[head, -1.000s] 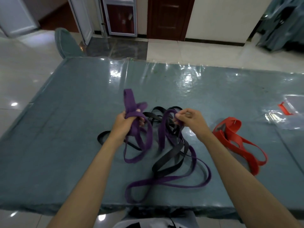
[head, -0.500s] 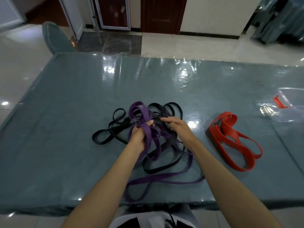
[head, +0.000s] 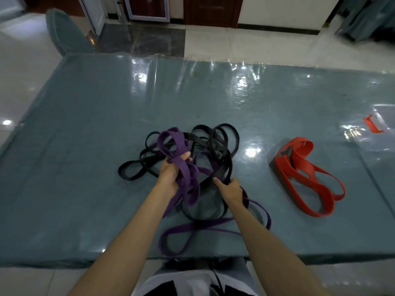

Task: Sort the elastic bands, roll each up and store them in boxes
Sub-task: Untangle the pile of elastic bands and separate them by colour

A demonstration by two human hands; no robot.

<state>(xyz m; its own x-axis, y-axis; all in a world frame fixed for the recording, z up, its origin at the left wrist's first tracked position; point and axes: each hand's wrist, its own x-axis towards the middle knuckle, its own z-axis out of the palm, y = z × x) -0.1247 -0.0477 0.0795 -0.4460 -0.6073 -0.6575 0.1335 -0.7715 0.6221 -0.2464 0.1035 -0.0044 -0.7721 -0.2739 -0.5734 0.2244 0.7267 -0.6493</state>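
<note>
My left hand grips a bunch of the purple band, fingers curled round several folds of it; loops stand up above my fist and more of the same band trails down past my wrist and lies in long loops on the table near its front edge. My right hand is down in the tangle, fingers curled into the strands, holding a black band where it crosses the purple one, though exactly which strands sit under my fingers I cannot tell. The rest of the black bands lie coiled in a heap just beyond both hands, touching and overlapping the purple. The red band lies by itself well to my right, apart from the heap, and a clear plastic bag with a red strip lies further right
</note>
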